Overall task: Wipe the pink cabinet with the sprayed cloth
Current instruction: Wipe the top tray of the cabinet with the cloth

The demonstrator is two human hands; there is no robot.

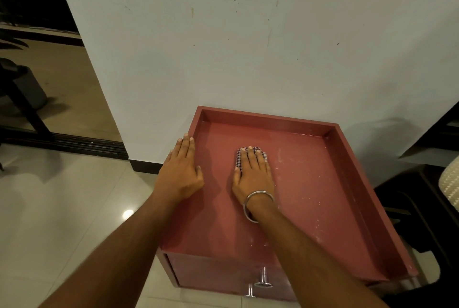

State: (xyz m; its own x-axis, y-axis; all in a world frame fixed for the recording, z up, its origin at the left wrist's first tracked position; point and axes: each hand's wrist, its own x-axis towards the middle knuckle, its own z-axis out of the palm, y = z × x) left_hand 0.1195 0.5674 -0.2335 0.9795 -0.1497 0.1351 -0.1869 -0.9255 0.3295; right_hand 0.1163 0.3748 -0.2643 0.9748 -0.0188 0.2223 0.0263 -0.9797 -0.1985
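A pale painted wall [248,34], flecked with small dark spots and thin brownish streaks, fills the upper half of the view. At 8 o'clock lies a glossy cream tile floor [62,208] that mirrors a ceiling light. The pink cabinet [310,196] stands against the wall at 5 o'clock: a smooth matte top sunk inside a raised rim on three sides, speckled with whitish drops towards its right. Its front is mostly cut off below, showing only two shiny metal knobs [263,279].

The right hand [253,176] lies flat with its fingers spread, pressing the cloth [252,156] onto the middle of the cabinet top; the cloth is a small checked pad, largely hidden under the palm. A plain metal bangle [257,204] circles that wrist. The left hand [181,171] rests open and empty, its palm down on the cabinet's left rim at 9 o'clock of the cloth.

A dark shape at the left edge and a woven cream object at 3 o'clock are too cropped to identify.
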